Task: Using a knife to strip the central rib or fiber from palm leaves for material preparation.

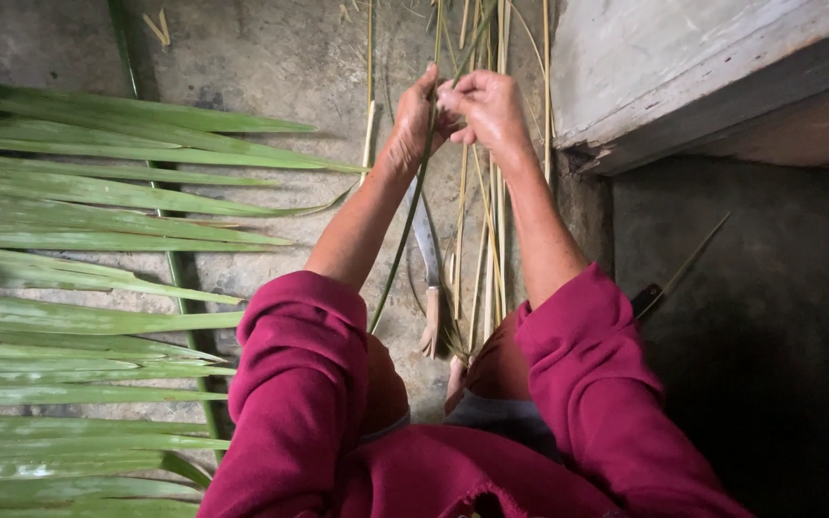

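The left hand [414, 120] and the right hand [486, 105] meet at about twelve o'clock in the view, fingertips touching; both are pinched shut on one thin green leaf strip [413, 206], which runs down from the fingers toward six o'clock and ends near the left knee (its lower tip goes behind the sleeve, so where it stops cannot be told). The left hand sits at nine o'clock of the right, thumb against the strip; the right hand's fingers curl over the strip's upper end.

Just beneath the hands, at six o'clock from them, lies a bundle of pale ribs [491, 230], long and straw-coloured, stretched along the floor between the forearms and on up past the hands to the top edge. A knife [426, 259] lies beside the bundle on its nine o'clock side, blade pointing up the view, pale handle nearer the knees.

Both arms wear magenta sleeves [304, 364], pushed up to the elbows.

At nine o'clock, well apart from the hands, a palm frond [98, 240] spreads its broad green leaflets across the concrete floor [271, 58]; its stalk runs up and down the view. At two o'clock a grey stone step [683, 67] juts in; below it, at four o'clock, the floor is dark.
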